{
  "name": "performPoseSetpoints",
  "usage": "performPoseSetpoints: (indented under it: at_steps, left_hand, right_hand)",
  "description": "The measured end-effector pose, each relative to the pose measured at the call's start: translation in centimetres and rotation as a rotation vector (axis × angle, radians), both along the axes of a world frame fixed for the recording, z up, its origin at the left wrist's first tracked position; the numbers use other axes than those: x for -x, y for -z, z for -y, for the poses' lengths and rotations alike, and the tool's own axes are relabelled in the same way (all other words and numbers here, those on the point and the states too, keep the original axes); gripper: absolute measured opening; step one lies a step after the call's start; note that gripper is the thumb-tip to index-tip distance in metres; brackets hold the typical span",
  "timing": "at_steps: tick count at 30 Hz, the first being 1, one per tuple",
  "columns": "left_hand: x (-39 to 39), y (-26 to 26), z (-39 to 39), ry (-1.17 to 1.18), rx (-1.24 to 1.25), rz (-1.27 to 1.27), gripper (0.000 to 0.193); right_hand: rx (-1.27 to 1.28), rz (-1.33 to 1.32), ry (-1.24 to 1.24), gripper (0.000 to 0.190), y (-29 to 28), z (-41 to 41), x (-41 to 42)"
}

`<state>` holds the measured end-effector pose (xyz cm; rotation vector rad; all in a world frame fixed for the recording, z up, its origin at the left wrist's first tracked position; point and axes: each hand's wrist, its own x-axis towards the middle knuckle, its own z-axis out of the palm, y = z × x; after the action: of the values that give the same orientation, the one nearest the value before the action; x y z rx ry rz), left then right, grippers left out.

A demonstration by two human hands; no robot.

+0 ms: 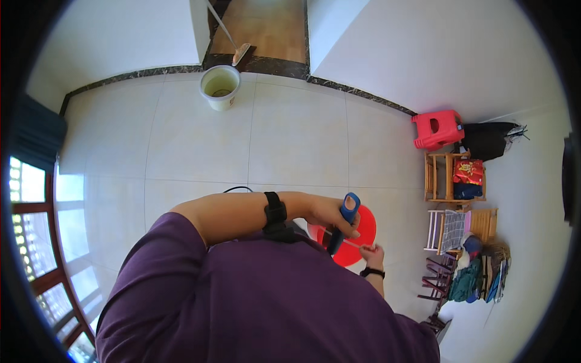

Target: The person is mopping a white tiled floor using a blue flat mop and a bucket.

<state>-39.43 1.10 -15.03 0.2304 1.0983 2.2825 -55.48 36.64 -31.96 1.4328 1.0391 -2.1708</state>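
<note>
My left hand point(335, 218), at the end of an arm with a black wrist strap, is wrapped around a blue handle point(349, 208) with a hole at its upper end. The handle's dark lower part slants down towards my body. To the lower right, my right hand point(373, 255), with a black wristband, pinches a thin pale strand point(352, 244) that runs across to beneath the left hand. Whether it is cord or a thin rod cannot be told. Behind both hands is a round red object point(366, 222), partly hidden by the left hand and handle.
A pale bucket point(220, 88) stands on the tiles near a doorway, beside a long-handled broom point(241, 53). Along the right wall are a red plastic stool point(438, 129), wooden chairs point(435, 177) with bags and cloths, and folded dark stools point(438, 279). Windows line the left.
</note>
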Motion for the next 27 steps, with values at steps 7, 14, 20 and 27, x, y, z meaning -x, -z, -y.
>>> performPoseSetpoints:
  at_steps: [7, 14, 20, 27]
  left_hand:
    - [6.8, -0.9, 15.5, -0.068, 0.136, -0.03, 0.021]
    - [16.9, 4.5, 31.1, -0.062, 0.253, 0.025, 0.022]
    - [23.8, 5.8, 42.1, -0.056, 0.081, -0.017, 0.014]
    - [28.7, 11.2, 49.4, 0.019, 0.002, -0.023, 0.016]
  right_hand:
    - [0.014, 0.034, -0.146, 0.019, -0.3, 23.3, 8.1]
    - [0.072, 0.176, -0.167, 0.017, 8.6, 41.5, 17.8]
    - [0.027, 0.239, -0.208, 0.015, 14.2, 55.7, 22.4]
    - [0.117, 0.262, -0.122, 0.011, 17.9, 69.6, 30.2]
